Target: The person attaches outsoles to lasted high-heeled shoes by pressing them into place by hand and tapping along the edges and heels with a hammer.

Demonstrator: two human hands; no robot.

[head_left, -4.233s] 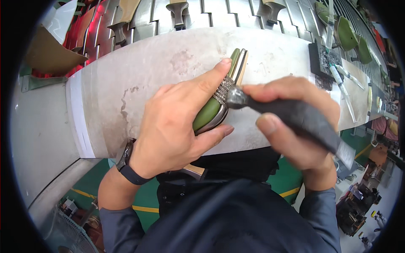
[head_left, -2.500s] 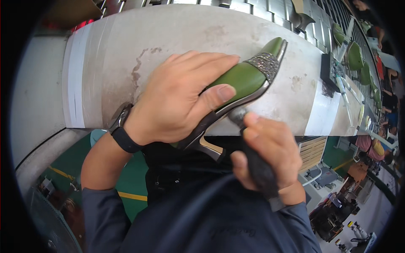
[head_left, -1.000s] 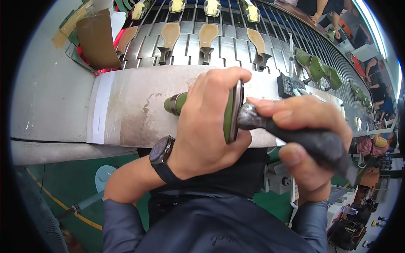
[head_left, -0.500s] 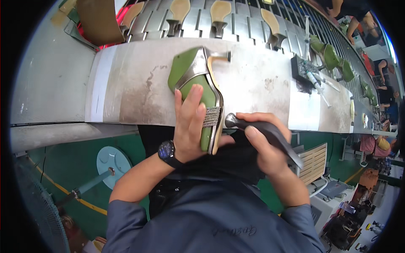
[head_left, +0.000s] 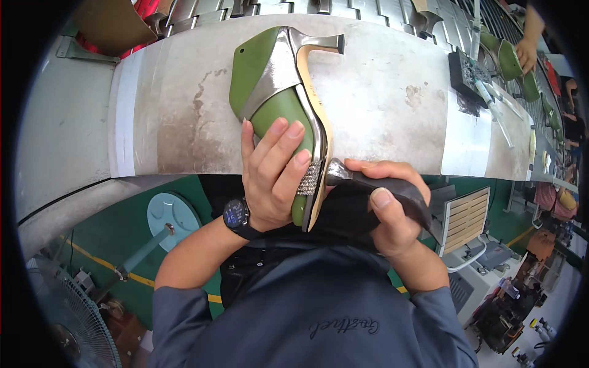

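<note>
Head view, and it is the only one I have. My left hand (head_left: 273,175) is wrapped around the toe end of a green high-heeled shoe (head_left: 279,104), fingers pressed flat on the upper and thumb out of sight behind it. My right hand (head_left: 392,211) is closed tight on a dark-handled tool (head_left: 383,190), whose metal tip sits right against the sole edge, just beside the glittery band (head_left: 310,181) near the toe.

Risks as I read them: that tip is touching the seam where sole meets upper, so a slip could scratch the green leather or knock stones off the band. My left fingertips (head_left: 300,156) lie close to the tip as well, so a skid toward them could nick a finger. Only the heel end seems to rest on the grey workbench (head_left: 392,110), while the toe hangs past its front edge in my grip, so hard pressure might twist the shoe loose.

The shoe itself is olive green with a silver panel wrapping the heel area, a slim silver heel (head_left: 322,42) pointing right at the top, and a pale tan sole edge running its length. It lies on its side, toe toward me. A black watch (head_left: 236,214) sits on my left wrist.
</note>
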